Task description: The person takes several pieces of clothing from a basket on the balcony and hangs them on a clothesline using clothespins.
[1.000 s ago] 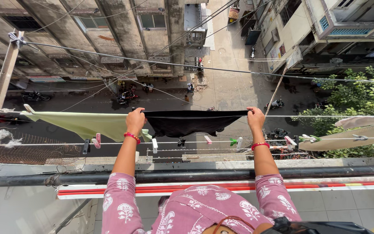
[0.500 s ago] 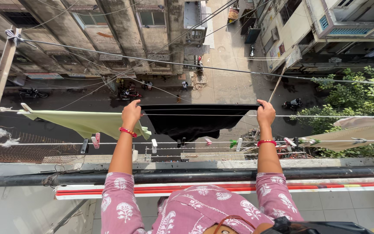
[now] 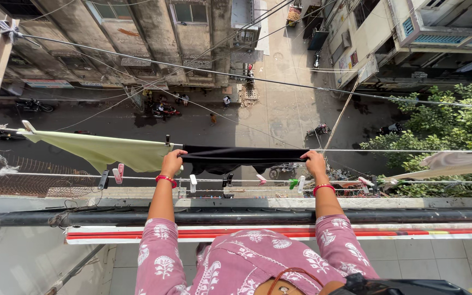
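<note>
Lowered since before, left hand point(image 3: 171, 162) and right hand point(image 3: 316, 163) clamp black cloth point(image 3: 241, 158) stretched between them.

Black cloth point(image 3: 244, 157), pale-green cloth point(image 3: 110, 151), pink floral sleeves point(image 3: 162, 248).

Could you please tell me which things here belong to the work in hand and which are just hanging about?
In hand: black cloth, far clothesline, left hand, right hand.
Just there: green cloth, clothespins on the near line, white cloth.
</note>
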